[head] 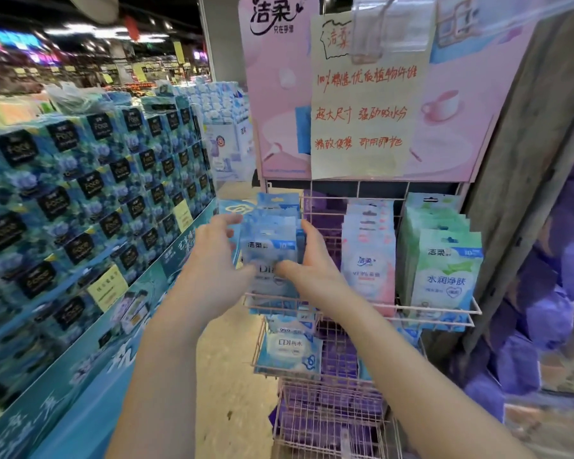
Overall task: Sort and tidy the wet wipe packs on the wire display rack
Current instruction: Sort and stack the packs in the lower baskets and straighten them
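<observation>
A pink wire display rack [444,309] holds rows of wet wipe packs on its top shelf. The left row is a stack of blue packs [269,240]. My left hand [212,256] grips that stack from its left side and my right hand [312,260] grips it from the right, thumbs across the front pack. To the right stand a row of pink-and-blue packs [368,256] and a row of green packs [444,263]. One blue pack [292,349] lies in the lower basket.
A tall stack of blue tissue boxes [90,193] stands close on the left. A pink sign board with a handwritten paper [365,104] rises above the rack. A grey pillar [524,160] and purple packs [544,319] border the right. Bare floor [232,376] lies between.
</observation>
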`<state>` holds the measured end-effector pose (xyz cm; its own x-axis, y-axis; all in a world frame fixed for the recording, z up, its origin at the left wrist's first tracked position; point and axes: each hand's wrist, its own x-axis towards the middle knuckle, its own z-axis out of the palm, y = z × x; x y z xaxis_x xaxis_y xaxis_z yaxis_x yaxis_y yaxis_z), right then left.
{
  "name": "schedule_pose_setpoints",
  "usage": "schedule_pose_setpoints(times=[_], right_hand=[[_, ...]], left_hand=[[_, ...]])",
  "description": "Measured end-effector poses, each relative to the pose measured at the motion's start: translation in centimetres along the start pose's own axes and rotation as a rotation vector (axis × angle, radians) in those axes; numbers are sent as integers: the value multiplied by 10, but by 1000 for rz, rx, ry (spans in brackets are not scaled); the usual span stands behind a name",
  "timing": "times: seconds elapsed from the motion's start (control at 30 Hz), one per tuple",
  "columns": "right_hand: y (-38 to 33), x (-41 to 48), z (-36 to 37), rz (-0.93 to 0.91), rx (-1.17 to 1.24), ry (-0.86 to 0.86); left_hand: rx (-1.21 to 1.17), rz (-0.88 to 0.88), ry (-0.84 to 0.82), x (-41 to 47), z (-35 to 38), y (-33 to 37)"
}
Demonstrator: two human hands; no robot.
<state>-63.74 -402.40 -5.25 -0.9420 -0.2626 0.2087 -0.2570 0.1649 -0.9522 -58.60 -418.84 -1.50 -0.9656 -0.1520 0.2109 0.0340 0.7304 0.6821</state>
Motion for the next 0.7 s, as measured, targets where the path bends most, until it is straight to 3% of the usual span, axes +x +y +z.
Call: schedule_pose_setpoints(times=[0.07, 0.2, 0.37, 0.7], right_hand=[[4, 14, -1, 128, 92, -4], [8, 30, 0, 391, 255, -64], [15, 43, 11, 419, 133, -53], [15, 39, 8, 395, 95, -154]], left_hand=[[20, -20, -159, 14, 8, -16], [-178, 1, -284, 26, 23, -25], [-295, 44, -381, 45, 25, -42], [-205, 23, -536, 65, 37, -55]])
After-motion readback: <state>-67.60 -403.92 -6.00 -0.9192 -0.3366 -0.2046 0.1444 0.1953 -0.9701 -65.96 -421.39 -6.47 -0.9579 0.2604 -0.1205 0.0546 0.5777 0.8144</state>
